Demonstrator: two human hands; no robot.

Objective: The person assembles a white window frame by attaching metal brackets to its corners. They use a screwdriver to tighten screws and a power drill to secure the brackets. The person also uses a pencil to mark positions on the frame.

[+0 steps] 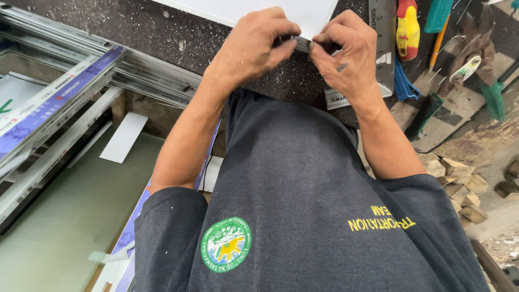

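Observation:
Both my hands meet at the near edge of a dark speckled workbench (162,32). My left hand (254,46) pinches one end of a small thin metal piece (304,43). My right hand (346,54) pinches its other end. The metal piece sits just below the edge of a white sheet (259,11) lying on the bench. Most of the piece is hidden by my fingers. A steel square ruler (383,48) lies under and beside my right hand.
Red-and-yellow handled tool (407,30), green and orange tools (440,21) and a blue item (405,81) lie at the right. Long aluminium profiles in printed wrap (59,103) stack on the left. Wood offcuts (459,184) lie on the floor at right.

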